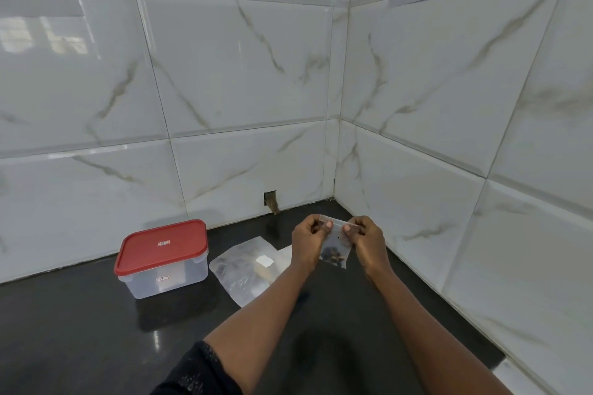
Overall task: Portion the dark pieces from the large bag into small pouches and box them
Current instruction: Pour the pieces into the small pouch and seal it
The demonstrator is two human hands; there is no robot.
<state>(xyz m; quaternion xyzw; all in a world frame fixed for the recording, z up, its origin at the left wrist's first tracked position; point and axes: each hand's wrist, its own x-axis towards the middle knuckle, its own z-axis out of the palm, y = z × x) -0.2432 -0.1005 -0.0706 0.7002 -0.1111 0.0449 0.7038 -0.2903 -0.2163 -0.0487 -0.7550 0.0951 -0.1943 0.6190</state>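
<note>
A small clear pouch [335,250] with dark pieces at its bottom hangs above the black counter. My left hand [308,242] pinches the left end of its top strip. My right hand [369,242] pinches the right end. The large clear bag [237,269] lies flat on the counter to the left of my hands, with dark pieces showing faintly inside and a white label on it. Further left stands a clear plastic box [167,279] with its red lid [162,245] on.
The black counter [80,337] runs into a corner of white marble-look wall tiles [224,74]. A small cut-out hole [270,199] sits in the back wall just above the counter. More thin plastic [284,255] lies under the large bag's right edge.
</note>
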